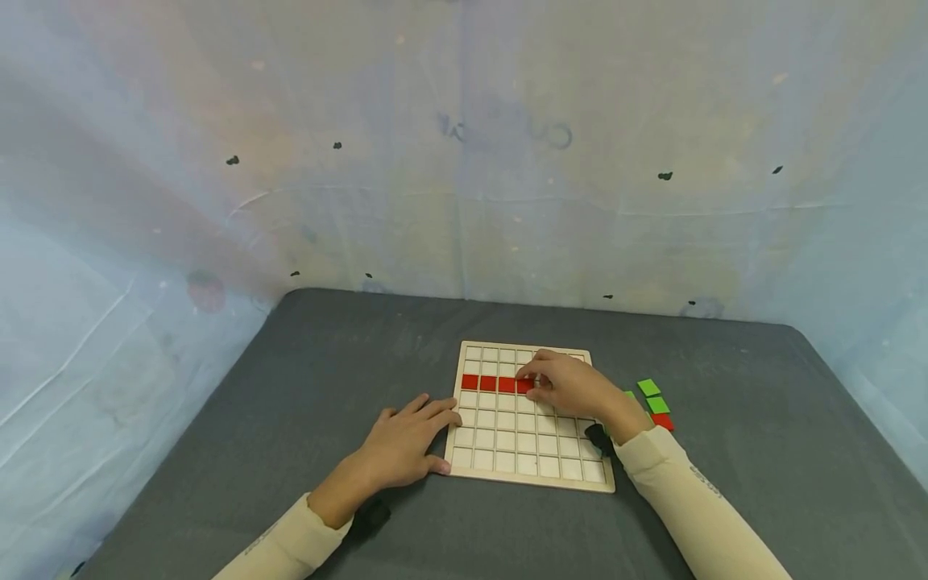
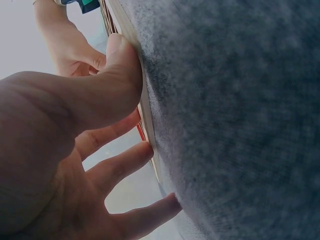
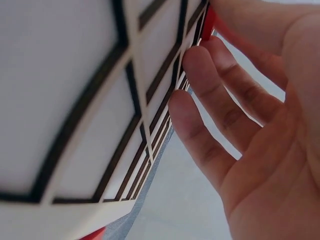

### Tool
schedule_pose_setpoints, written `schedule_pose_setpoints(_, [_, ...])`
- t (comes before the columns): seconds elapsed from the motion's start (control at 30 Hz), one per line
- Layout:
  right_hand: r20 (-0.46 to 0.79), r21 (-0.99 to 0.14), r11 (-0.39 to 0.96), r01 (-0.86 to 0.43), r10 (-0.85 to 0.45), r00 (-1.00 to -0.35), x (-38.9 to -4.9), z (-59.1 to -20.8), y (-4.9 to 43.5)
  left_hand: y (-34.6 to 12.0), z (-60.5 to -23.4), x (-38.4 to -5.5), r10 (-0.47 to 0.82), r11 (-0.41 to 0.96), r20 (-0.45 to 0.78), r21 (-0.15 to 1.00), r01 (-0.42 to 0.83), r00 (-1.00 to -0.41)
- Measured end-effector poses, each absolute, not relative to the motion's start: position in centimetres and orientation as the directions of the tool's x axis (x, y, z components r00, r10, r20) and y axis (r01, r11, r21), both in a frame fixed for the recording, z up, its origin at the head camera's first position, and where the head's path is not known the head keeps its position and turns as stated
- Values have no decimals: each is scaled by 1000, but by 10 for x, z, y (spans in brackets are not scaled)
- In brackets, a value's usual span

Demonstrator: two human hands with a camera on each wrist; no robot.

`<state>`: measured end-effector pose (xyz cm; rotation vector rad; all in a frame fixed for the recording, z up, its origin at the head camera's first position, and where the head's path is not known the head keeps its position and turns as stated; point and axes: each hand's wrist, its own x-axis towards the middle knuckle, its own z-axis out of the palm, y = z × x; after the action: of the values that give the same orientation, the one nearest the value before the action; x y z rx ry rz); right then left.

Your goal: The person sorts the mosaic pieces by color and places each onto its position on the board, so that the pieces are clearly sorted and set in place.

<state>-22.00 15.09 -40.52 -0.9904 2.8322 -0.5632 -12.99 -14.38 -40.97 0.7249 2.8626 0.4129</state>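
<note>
A light wooden board (image 1: 529, 482) with a grid of white squares lies on the dark table. Several red square tiles (image 1: 488, 383) sit side by side in one row, starting from its left edge. My right hand (image 1: 573, 383) is over that row, thumb and index finger pinching the rightmost red tile (image 1: 525, 387). In the right wrist view, red (image 3: 208, 25) shows by the thumb and the other fingers bend near the grid. My left hand (image 1: 399, 443) spreads along the board's left side, its thumb (image 2: 122, 60) at the near corner and fingertips against the edge.
Right of the board, partly behind my right wrist, lie several loose green tiles (image 1: 657, 404) and a red tile (image 1: 663, 421). A dark strap piece (image 1: 598, 440) hangs under the right wrist. Pale sheeting (image 1: 464, 161) rises behind the grey table (image 1: 348, 354) and along its sides.
</note>
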Motion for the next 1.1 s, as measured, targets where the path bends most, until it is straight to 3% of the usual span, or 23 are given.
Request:
schedule_pose_setpoints(0.93, [48,-350,707,-615,-642,-765,-220,-404,155,-142,-409,-130,479,848,-86,304,435,-874])
schedule_pose_setpoints(1.1, [38,-358,725,-589,-618,-785,-213,-397,166,-142,-408,-129,475,847,-91,315,427,-875])
